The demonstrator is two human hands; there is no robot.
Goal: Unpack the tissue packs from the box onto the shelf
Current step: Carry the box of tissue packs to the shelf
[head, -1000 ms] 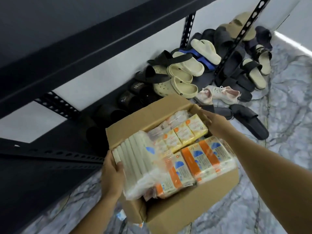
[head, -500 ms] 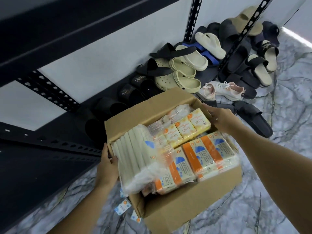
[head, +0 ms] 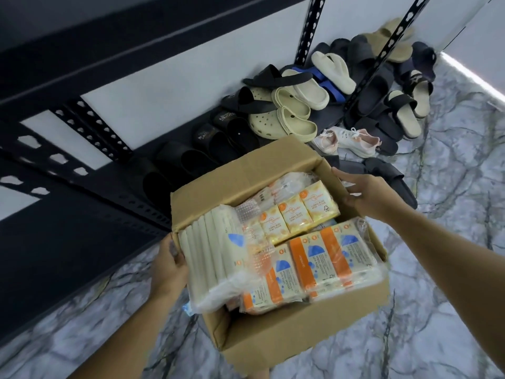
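An open cardboard box sits low in front of me, full of plastic-wrapped tissue packs. A bundle of orange and blue packs lies on top at the front, yellow mini packs sit behind it, and a stack of plain white packs fills the left side. My left hand grips the box's left wall beside the white packs. My right hand holds the far right corner of the box with fingers spread. The dark metal shelf runs along the left and above.
Many slippers, clogs and a pink-white sneaker lie piled on the floor behind the box, under the shelf and around its perforated uprights. The floor is grey marble. A white wall stands behind the shelf.
The box has shifted a little toward me and to the right in view. My left hand slid along the box's left wall; my right hand stays at the far right corner.
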